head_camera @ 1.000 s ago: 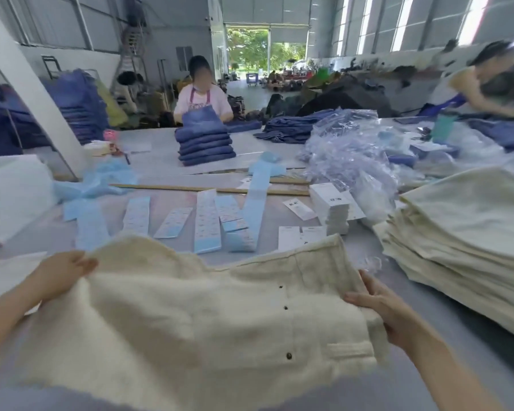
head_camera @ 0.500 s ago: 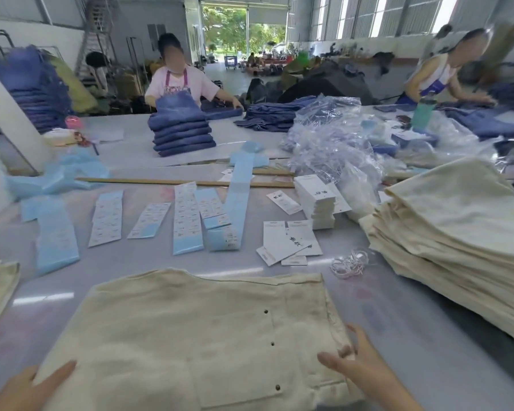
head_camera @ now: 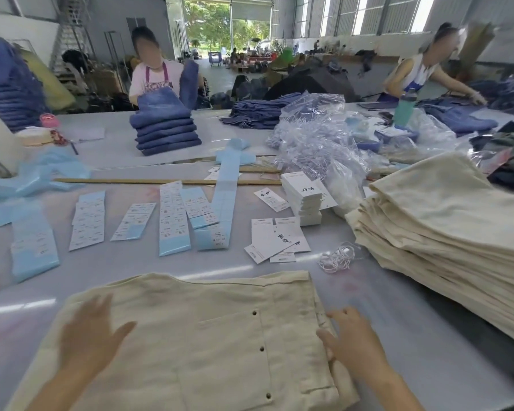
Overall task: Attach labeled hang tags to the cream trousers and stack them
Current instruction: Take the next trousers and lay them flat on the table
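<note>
head view: the cream trousers (head_camera: pixel 190 336) lie flat on the grey table (head_camera: pixel 398 336) right in front of me, waistband at my right, legs running off left, so the long axis goes across me. my left hand (head_camera: pixel 92 327) lies spread and relaxed on the cloth, grasping nothing; my right hand (head_camera: pixel 350 339) rests on the waistband edge, fingers straight, probably smoothing it for tagging. loose hang tags (head_camera: pixel 276 238) and white strings (head_camera: pixel 337 258) sit just beyond, near the stack of cream trousers (head_camera: pixel 445 221).

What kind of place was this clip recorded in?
Most likely a garment factory's finishing and packing floor: a tall stack of cream trousers, a pile of white hang tags beside sticker sheets, and folded jeans on a long worktable in an open hall.
</note>
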The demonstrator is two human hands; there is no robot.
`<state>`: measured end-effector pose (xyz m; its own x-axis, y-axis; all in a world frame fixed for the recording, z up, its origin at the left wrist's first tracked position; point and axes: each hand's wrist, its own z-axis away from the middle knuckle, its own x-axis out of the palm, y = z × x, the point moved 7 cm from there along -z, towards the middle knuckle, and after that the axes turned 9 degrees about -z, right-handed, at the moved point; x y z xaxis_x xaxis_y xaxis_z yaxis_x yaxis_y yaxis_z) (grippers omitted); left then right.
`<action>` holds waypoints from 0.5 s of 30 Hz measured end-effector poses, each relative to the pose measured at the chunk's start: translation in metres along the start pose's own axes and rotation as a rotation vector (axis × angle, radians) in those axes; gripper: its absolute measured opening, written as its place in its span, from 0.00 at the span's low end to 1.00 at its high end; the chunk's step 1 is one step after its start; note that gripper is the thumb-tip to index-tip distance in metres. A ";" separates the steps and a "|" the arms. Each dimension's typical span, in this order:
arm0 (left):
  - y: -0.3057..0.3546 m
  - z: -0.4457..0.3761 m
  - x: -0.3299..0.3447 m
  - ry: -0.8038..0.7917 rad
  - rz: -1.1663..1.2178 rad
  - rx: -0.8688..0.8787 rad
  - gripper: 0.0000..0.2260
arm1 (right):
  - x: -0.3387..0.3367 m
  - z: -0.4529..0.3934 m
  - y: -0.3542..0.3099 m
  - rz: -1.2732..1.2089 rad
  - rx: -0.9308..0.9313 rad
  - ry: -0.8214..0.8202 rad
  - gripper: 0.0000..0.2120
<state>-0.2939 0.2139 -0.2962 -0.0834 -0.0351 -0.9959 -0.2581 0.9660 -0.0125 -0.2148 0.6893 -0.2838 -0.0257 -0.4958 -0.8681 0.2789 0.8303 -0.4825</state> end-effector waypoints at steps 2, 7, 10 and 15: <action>0.071 0.011 0.007 -0.148 0.041 0.136 0.35 | 0.007 -0.008 -0.017 -0.080 -0.021 0.006 0.19; 0.174 0.036 0.037 -0.291 0.023 0.205 0.38 | 0.025 -0.011 -0.038 0.098 -0.033 0.009 0.22; 0.223 0.071 0.038 -0.227 0.077 0.376 0.38 | 0.021 -0.005 -0.031 0.023 0.059 0.023 0.28; 0.259 0.126 0.022 -0.033 0.242 0.622 0.23 | 0.020 0.015 -0.011 -0.140 0.184 -0.014 0.32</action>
<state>-0.2418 0.4957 -0.3330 -0.0369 0.1998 -0.9791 0.3687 0.9134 0.1725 -0.2037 0.6662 -0.2938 -0.0638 -0.6070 -0.7921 0.4440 0.6936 -0.5673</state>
